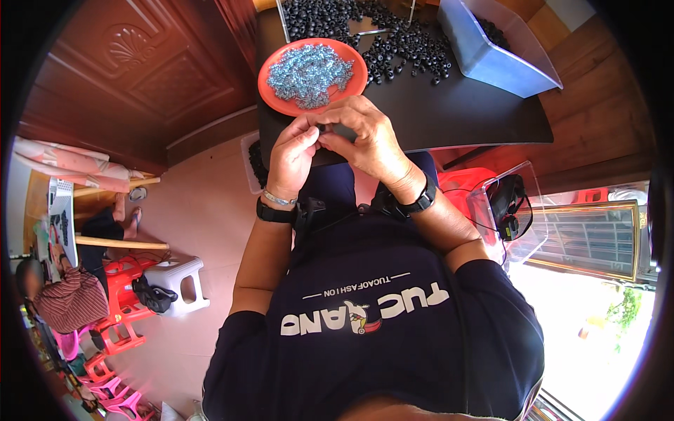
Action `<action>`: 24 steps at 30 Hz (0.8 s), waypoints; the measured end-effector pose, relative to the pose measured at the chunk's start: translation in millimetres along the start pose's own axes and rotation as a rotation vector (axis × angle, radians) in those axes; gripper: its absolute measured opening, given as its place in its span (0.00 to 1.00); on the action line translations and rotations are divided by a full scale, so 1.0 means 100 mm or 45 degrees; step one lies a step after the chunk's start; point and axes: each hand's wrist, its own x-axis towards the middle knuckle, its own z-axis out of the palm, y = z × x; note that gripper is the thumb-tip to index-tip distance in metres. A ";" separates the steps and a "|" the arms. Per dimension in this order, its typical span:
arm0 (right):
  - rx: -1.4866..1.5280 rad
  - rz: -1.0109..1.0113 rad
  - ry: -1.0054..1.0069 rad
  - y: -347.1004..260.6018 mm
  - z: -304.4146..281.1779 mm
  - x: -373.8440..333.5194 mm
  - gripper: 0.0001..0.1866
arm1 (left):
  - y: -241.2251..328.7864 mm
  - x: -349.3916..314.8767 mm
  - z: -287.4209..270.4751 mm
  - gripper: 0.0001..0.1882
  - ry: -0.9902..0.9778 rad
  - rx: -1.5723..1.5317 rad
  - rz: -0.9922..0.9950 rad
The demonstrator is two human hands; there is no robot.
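- Navy T-shirt (393, 382) with pale printing lies closest, filling the lower middle.
- Far left, another person in a striped top (70, 305) is beside red stools (118, 298); a white stool (188, 270) stands on the pale floor (189, 217).
- Upper left rises a carved brown wooden panel (133, 105).
- At the top middle, an orange plate (265, 90) heaped with silvery metal bits (309, 74) sits on the dark table (491, 119).
- Right of it, loose black pieces (414, 52) spread toward a translucent bin (495, 67) on the same tabletop.
- Lower right, a clear box (537, 228) holds black gear (507, 200), near a bright opening.
- Left hand (291, 158), bent inward, pinches a small black piece (322, 129) between thumb and finger, just this side of the plate.
- Right hand (368, 137) arches over to meet it, fingers curled, fingertips together with the left's; whether it grips too, I cannot tell.
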 end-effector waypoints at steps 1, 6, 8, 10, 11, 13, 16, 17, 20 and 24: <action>0.119 0.064 0.042 0.04 0.00 -0.01 0.16 | 0.02 0.00 0.02 0.12 -0.029 -0.065 0.020; 0.110 0.349 -0.108 0.19 -0.22 0.10 0.10 | -0.03 0.02 -0.17 0.13 -0.168 -0.276 0.120; 0.038 0.401 -0.207 0.30 -0.32 0.19 0.08 | -0.06 0.03 -0.23 0.13 -0.162 -0.363 0.148; -0.068 0.380 -0.281 0.37 -0.40 0.31 0.07 | -0.08 0.05 -0.28 0.11 -0.030 -0.575 0.145; -0.072 0.373 -0.285 0.40 -0.40 0.37 0.07 | -0.08 0.05 -0.28 0.11 -0.031 -0.578 0.154; -0.215 0.354 -0.421 0.48 -0.38 0.50 0.07 | -0.07 0.05 -0.28 0.10 -0.043 -0.594 0.152; -0.241 0.343 -0.606 0.63 -0.22 0.61 0.09 | -0.06 0.04 -0.28 0.11 0.010 -0.594 0.172; -0.252 0.318 -0.722 0.65 -0.15 0.64 0.10 | -0.05 0.04 -0.28 0.11 0.012 -0.597 0.181; -0.319 0.233 -0.757 0.69 0.05 0.64 0.11 | -0.04 0.04 -0.27 0.11 0.012 -0.581 0.159; -0.471 0.214 -0.849 0.78 0.09 0.71 0.09 | -0.04 0.04 -0.28 0.11 0.019 -0.601 0.139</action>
